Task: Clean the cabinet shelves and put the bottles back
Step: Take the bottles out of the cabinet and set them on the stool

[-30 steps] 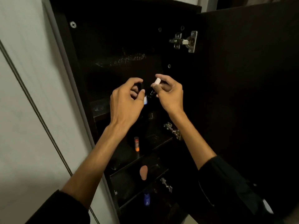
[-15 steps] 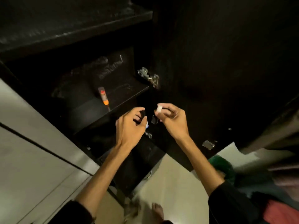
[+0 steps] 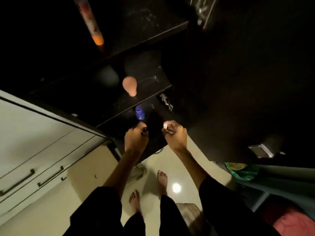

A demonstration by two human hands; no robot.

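My left hand [image 3: 135, 140] grips a small dark bottle [image 3: 144, 131] low in front of the dark cabinet. Beside it, my right hand [image 3: 175, 136] pinches a small white cap [image 3: 165, 125] with a dark stem under it. The hands are apart, a little gap between them. On the shelves [image 3: 150, 77] above stand a blue bottle [image 3: 139, 112], a peach egg-shaped bottle [image 3: 129, 87] and a tall tube with an orange cap [image 3: 92, 23].
The open cabinet door [image 3: 247, 82] fills the right side, with hinges [image 3: 166, 101] on its inner edge. White drawers with dark handles [image 3: 34, 174] stand on the left. A cloth [image 3: 138, 172] lies on the glossy floor near my bare feet; a green bag [image 3: 242, 171] sits at the right.
The view has tilted steeply down to the floor and lower shelves. Both hands have dropped lower with the bottle and cap and moved slightly apart.
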